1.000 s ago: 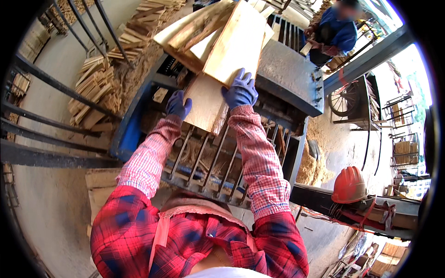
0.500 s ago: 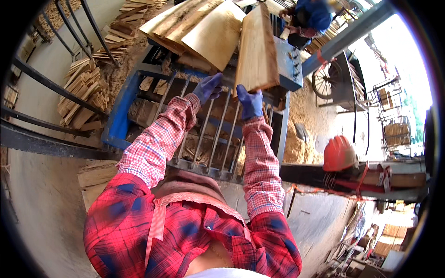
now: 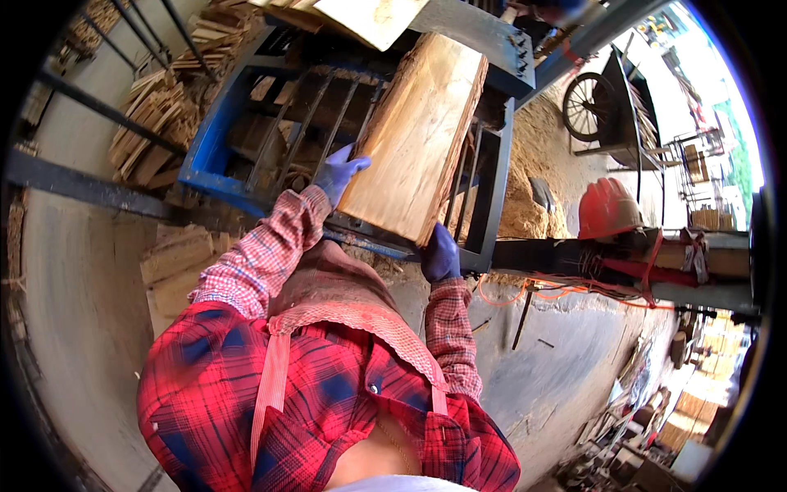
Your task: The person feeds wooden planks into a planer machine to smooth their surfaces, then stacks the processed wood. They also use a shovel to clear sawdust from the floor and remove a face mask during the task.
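A thick, pale wooden plank (image 3: pixel 414 139) with bark along its edges lies lengthwise over the bars of a blue metal frame (image 3: pixel 201 152). My left hand (image 3: pixel 336 174), in a purple glove, holds the plank's left edge near its close end, thumb toward the top face. At the near right corner, my gloved right hand (image 3: pixel 441 254) grips the plank, its fingers partly hidden by the wood. The plank's far end reaches the blue machine housing (image 3: pixel 484 37).
Another pale slab (image 3: pixel 377 18) lies at the far side of the frame. Split wood (image 3: pixel 156 123) is heaped at left. A red hard hat (image 3: pixel 608 209) sits on a dark beam (image 3: pixel 541 258) at right, near sawdust (image 3: pixel 525 201). A wheeled cart (image 3: pixel 615 115) stands farther off.
The plank has come toward me over the bars. My left hand, formerly apart from it, is now on its left edge. My right hand has drawn back with its near end.
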A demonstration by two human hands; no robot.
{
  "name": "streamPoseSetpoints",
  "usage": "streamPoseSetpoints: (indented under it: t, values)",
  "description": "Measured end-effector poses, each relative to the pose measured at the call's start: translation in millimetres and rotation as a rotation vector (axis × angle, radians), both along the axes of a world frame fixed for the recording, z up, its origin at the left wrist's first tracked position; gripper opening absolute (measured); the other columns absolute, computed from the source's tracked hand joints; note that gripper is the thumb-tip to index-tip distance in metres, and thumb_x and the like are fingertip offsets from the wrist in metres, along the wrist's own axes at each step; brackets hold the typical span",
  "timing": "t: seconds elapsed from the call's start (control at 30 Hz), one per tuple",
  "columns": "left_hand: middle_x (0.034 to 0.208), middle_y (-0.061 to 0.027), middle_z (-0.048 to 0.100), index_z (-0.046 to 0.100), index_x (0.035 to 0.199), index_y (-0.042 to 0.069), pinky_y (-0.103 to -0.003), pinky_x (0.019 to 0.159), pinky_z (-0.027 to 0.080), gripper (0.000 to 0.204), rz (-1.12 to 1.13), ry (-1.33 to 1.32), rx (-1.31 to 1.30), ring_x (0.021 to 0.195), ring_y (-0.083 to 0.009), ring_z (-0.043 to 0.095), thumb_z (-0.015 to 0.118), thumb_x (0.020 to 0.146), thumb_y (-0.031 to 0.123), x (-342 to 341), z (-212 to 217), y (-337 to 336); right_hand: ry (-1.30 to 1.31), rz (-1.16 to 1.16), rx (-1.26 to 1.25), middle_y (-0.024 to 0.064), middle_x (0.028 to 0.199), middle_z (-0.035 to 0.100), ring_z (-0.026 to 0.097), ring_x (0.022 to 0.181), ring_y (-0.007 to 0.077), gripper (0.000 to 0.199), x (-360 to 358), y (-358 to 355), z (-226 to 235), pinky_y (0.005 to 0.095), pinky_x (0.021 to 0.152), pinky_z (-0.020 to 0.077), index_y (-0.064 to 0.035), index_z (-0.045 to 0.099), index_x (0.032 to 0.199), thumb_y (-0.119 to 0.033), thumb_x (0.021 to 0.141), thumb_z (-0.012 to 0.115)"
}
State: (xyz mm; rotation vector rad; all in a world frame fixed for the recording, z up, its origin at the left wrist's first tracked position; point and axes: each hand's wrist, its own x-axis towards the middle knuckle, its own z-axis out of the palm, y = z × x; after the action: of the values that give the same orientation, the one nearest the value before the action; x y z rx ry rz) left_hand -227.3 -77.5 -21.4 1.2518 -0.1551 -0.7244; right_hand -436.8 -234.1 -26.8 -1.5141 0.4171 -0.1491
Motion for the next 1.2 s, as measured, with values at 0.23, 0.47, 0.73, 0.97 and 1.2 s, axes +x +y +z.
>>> streamPoseSetpoints:
  t: [0.23,0.47,0.73,0.97,1.2]
  values:
    - [0.115,-0.006,0.061,0.049,0.131,-0.002,-0.026,0.091,0.044,0.052,0.126,-0.101,0.156,0.101,-0.0126,0.057,0.063,0.085,0.016,12.6,-85.2,80.3,0.024,-0.119,0.378,0.0026,0.099,0.058,0.053,0.078,0.0122,0.038,43.6,47.5,-10.6,0.0234,0.072,0.0439,-0.0001,0.054,0.121,-0.015,0.087,0.055]
    - [0.111,-0.0089,0.063,0.05,0.13,0.0,-0.031,0.085,0.05,0.049,0.015,0.106,0.22,0.097,-0.017,0.061,0.061,0.085,0.015,56.1,-23.2,78.1,0.159,0.092,-0.847,0.0307,0.145,0.028,0.032,0.134,0.043,0.089,71.8,74.6,19.8,0.0412,0.104,0.0375,0.0024,0.034,0.136,-0.038,0.069,0.076]
    - [0.118,-0.021,0.056,0.058,0.106,-0.002,-0.04,0.087,0.05,0.039,0.282,-1.332,0.989,0.103,-0.036,0.058,0.061,0.077,0.024,61.0,-58.2,22.2,0.172,0.108,-1.286,0.0212,0.142,0.039,0.039,0.131,0.0351,0.088,100.9,40.7,-12.4,0.0473,0.112,0.0213,-0.0073,0.042,0.136,-0.044,0.065,0.078]
    - [0.122,-0.0222,0.056,0.055,0.114,-0.005,-0.04,0.089,0.049,0.056,0.197,-1.252,1.012,0.105,-0.0351,0.059,0.07,0.077,0.036,150.2,-68.4,-33.2,0.218,0.038,-1.286,0.0185,0.142,0.04,0.037,0.132,0.0304,0.087,180.6,-2.2,-21.9,0.0496,0.111,0.0217,-0.0098,0.044,0.135,-0.047,0.064,0.078]
    - [0.092,-0.0101,0.069,0.061,0.1,0.007,-0.028,0.056,0.055,0.045,0.028,0.238,0.06,0.072,-0.0183,0.069,0.073,0.078,0.044,248.8,18.7,-132.9,0.369,0.08,-1.195,0.0156,0.147,0.035,0.031,0.137,0.0261,0.09,261.8,-65.8,-28.0,0.0448,0.113,0.0198,-0.0111,0.04,0.138,-0.051,0.066,0.076]
